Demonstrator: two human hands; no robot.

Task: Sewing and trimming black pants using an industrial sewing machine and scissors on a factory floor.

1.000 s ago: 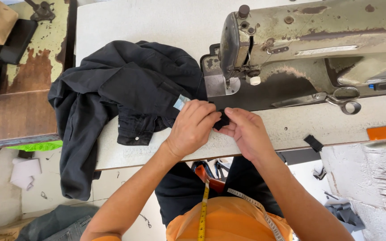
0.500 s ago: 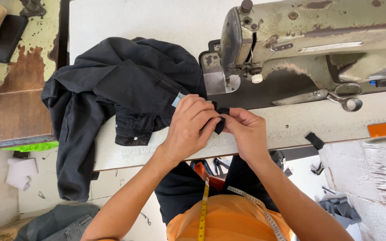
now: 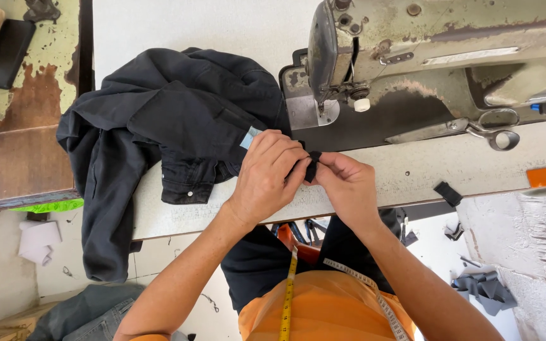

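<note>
Both hands pinch one small black fabric strip (image 3: 311, 165) between them: left hand (image 3: 266, 173) and right hand (image 3: 347, 184) equally near, strip upright, dark denim garment (image 3: 159, 126) lying leftward.

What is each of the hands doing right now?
Left hand: closed, pinching the small black fabric piece.
Right hand: closed, pinching the same piece.

Garment (image 3: 159, 132) left of sewing machine (image 3: 424, 57); scissors (image 3: 475, 129) probably on table (image 3: 412, 170).

Occlusions and cut-offs

Left hand (image 3: 265, 173) covers most of the black strip (image 3: 313, 165); sewing machine (image 3: 437, 57) runs past top and right edges; needle indistinct.
</note>
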